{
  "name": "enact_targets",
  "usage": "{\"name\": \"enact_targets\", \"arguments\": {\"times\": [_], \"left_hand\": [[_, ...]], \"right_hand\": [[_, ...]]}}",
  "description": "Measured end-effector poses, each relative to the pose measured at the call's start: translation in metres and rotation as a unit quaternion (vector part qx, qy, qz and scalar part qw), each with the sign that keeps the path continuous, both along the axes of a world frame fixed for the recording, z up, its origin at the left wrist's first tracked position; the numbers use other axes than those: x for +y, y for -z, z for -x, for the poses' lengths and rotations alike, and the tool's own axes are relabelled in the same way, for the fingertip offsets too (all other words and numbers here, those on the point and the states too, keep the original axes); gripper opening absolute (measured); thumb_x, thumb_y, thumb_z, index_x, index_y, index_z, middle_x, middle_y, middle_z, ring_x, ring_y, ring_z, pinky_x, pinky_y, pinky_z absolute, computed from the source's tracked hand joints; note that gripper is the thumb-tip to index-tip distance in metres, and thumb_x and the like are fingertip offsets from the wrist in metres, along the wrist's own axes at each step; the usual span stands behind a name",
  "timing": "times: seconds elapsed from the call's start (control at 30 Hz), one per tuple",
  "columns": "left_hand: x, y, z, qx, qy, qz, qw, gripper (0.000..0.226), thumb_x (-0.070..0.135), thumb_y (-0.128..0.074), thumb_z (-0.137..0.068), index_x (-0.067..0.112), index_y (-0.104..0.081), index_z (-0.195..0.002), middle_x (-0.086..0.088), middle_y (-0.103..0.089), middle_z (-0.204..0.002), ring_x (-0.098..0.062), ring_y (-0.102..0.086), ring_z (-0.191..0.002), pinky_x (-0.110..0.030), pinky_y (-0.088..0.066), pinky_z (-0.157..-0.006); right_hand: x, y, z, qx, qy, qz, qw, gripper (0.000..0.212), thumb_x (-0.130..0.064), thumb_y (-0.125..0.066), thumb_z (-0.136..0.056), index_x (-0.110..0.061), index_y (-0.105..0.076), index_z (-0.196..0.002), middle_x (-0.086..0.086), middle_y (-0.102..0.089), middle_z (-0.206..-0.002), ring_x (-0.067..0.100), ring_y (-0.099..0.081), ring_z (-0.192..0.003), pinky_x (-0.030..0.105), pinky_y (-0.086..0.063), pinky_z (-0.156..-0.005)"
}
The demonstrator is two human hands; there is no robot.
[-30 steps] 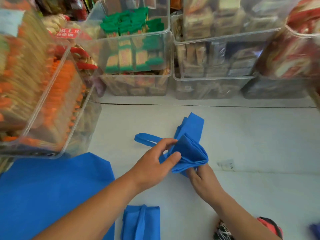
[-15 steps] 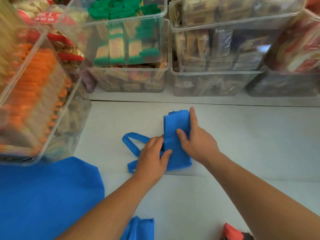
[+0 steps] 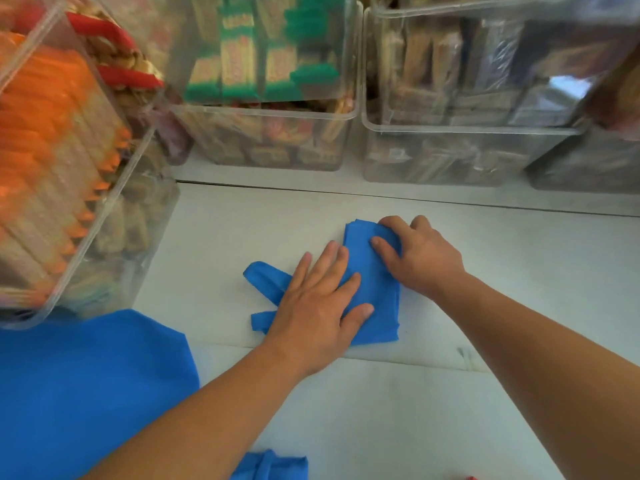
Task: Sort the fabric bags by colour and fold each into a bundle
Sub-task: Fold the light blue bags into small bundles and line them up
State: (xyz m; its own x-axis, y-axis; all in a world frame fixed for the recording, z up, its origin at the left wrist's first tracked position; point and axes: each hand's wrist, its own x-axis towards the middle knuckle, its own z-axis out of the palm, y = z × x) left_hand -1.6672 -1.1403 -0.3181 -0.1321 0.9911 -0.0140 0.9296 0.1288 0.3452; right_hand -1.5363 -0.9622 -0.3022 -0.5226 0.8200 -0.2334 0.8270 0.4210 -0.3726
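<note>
On the counter [image 3: 519,289], nearer its back edge, the folded blue bag [image 3: 375,289] lay as a strip, long axis near-to-far, handles [image 3: 266,278] trailing left; my left hand [image 3: 318,306] pressed flat, fingers straight, on its near half, and my right hand [image 3: 419,258] sat bent-fingered on the far end, gripping or pressing I could not tell.

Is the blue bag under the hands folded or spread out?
Folded: the blue bag is a narrow, layered strip, with its handles poking out on the left.
</note>
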Motion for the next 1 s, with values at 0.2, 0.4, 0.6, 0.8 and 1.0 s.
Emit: {"name": "enact_targets", "arguments": {"times": [0.2,0.4,0.6,0.8,1.0], "left_hand": [[0.002,-0.007,-0.018,0.091,0.034,0.042,0.994,0.086,0.07,-0.015,-0.102,0.011,-0.012,-0.164,-0.005,0.017,-0.171,-0.017,0.021,-0.157,-0.045,0.004,-0.127],[0.005,0.001,-0.021,0.178,0.099,0.053,0.978,0.079,0.065,-0.014,-0.104,0.014,-0.017,-0.163,-0.006,-0.007,-0.173,-0.021,0.003,-0.16,-0.054,-0.007,-0.127],[0.01,-0.003,-0.023,0.054,0.053,0.138,0.988,0.092,0.083,-0.007,-0.092,0.028,0.011,-0.163,-0.001,0.033,-0.166,-0.011,0.039,-0.148,-0.049,0.011,-0.127],[0.013,-0.006,-0.029,0.089,0.038,0.154,0.983,0.095,0.086,-0.008,-0.089,0.031,0.02,-0.16,-0.002,0.041,-0.163,-0.013,0.042,-0.146,-0.05,0.01,-0.127],[0.014,-0.006,-0.034,0.124,0.033,0.163,0.978,0.093,0.085,-0.004,-0.09,0.03,0.023,-0.159,-0.004,0.041,-0.162,-0.017,0.04,-0.148,-0.055,0.008,-0.125]], "right_hand": [[0.012,0.005,-0.006,0.025,-0.014,0.021,0.999,0.038,-0.07,-0.043,-0.096,-0.05,-0.047,-0.129,-0.009,-0.047,-0.114,0.019,-0.061,-0.099,0.038,-0.051,-0.082],[0.013,0.008,-0.008,0.033,-0.024,0.011,0.999,0.04,-0.073,-0.042,-0.095,-0.052,-0.047,-0.128,-0.011,-0.048,-0.113,0.015,-0.062,-0.095,0.039,-0.053,-0.082],[0.016,0.006,-0.007,0.02,-0.033,0.016,0.999,0.042,-0.073,-0.039,-0.096,-0.051,-0.046,-0.131,-0.011,-0.048,-0.115,0.015,-0.061,-0.095,0.036,-0.052,-0.079],[0.003,0.013,-0.008,-0.022,-0.074,-0.107,0.991,0.051,-0.059,-0.016,-0.102,-0.037,-0.045,-0.139,0.0,-0.046,-0.131,0.025,-0.051,-0.119,0.042,-0.038,-0.09],[0.008,0.018,-0.007,-0.065,-0.107,-0.025,0.992,0.056,-0.057,-0.01,-0.105,-0.036,-0.021,-0.156,0.002,0.006,-0.173,0.024,0.014,-0.158,0.054,0.009,-0.126]]}}
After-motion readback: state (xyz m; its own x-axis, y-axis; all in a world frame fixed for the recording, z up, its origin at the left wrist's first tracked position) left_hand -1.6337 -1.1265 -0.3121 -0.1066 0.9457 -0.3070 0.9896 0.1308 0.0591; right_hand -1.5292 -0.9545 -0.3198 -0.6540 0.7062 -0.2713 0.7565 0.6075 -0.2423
